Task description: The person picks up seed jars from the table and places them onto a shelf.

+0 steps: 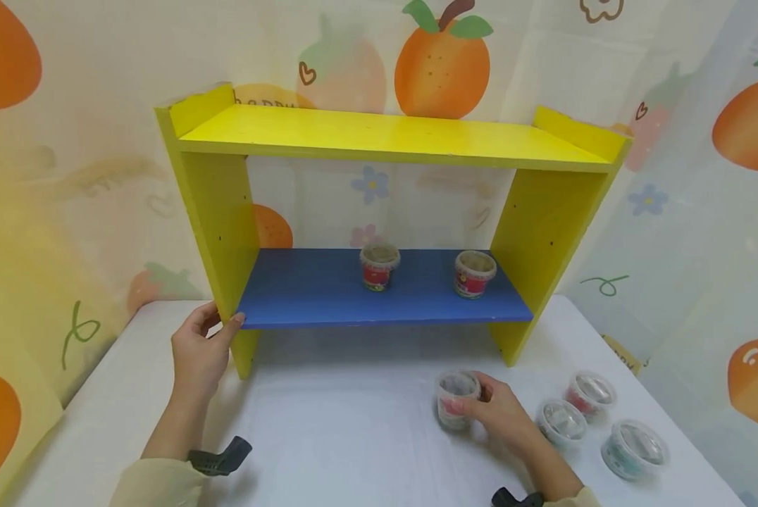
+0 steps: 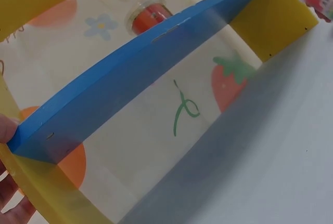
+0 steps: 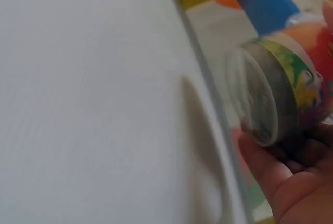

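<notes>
My left hand (image 1: 201, 348) grips the left side of a small yellow shelf unit (image 1: 217, 232), thumb on the corner of its blue board (image 1: 309, 296) and fingers behind the side panel. In my right hand (image 1: 499, 412) is a small clear plastic tub (image 1: 454, 405), pinched between thumb and fingers over the white table. The right wrist view shows that tub (image 3: 286, 83) tilted, with a colourful label round it. Two similar tubs stand on the blue board, one near its middle (image 1: 377, 274) and one toward its right end (image 1: 473, 282).
Right of my right hand, three more lidded tubs sit on the white table (image 1: 328, 436): one at the back (image 1: 588, 401), one nearer (image 1: 563, 426), one at front right (image 1: 632, 454). A fruit-print cloth (image 1: 664, 282) hangs behind the shelf unit.
</notes>
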`<state>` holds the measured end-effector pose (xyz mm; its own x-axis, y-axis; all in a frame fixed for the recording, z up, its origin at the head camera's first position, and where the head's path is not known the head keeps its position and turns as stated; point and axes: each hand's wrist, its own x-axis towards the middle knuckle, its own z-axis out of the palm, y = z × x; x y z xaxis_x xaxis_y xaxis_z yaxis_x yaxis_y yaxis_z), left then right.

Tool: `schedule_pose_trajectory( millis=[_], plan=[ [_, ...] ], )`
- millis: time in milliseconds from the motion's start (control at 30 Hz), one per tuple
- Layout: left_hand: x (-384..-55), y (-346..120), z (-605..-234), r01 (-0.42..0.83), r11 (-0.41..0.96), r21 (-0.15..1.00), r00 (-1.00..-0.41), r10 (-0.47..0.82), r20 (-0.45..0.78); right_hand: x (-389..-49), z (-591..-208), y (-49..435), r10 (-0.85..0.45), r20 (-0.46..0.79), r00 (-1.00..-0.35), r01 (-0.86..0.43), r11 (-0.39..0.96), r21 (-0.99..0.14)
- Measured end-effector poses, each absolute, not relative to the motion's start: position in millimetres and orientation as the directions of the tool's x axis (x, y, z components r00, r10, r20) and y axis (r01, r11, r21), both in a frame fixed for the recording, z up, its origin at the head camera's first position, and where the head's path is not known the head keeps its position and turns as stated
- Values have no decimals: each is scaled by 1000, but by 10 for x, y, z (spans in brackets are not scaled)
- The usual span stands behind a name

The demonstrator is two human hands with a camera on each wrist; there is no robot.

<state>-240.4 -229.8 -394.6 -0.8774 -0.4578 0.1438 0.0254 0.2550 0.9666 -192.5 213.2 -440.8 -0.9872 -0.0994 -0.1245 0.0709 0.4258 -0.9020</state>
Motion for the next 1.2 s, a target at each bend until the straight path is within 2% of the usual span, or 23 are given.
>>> schedule_pose_trajectory(
  millis=[133,300,500,600,733,833,1033,1200],
  plan=[
    [-2401,-2289,-3953,61,235,970,-871,-462,167,-1931,-4240,1982,-80,-56,-995,21,386,-922],
    [-2443,-2272,-3994,132,224,966,-842,-489,229,-2014,-3979,1695,-153,-5,-988,-47,335,-941],
    [-2497,-2294,-4004,121,353,928,-817,-496,296,-2162,-3743,1329,-216,25,-976,-97,327,-940],
    [-2501,-2296,-3988,145,435,888,-782,-500,373,-2229,-3641,1162,-238,40,-970,-115,312,-943],
    [-2520,-2292,-3976,234,515,825,-705,-494,509,-2316,-3498,947,-269,85,-959,-163,282,-946],
    [-2524,-2302,-3969,280,541,793,-673,-478,564,-2395,-3404,782,-274,129,-953,-206,273,-940],
    [-2546,-2291,-3999,257,542,800,-676,-491,550,-2646,-3339,442,-281,151,-948,-223,248,-943],
    [-2522,-2290,-4047,236,521,820,-685,-510,521,-2844,-3369,172,-270,121,-955,-209,327,-922]
  ],
)
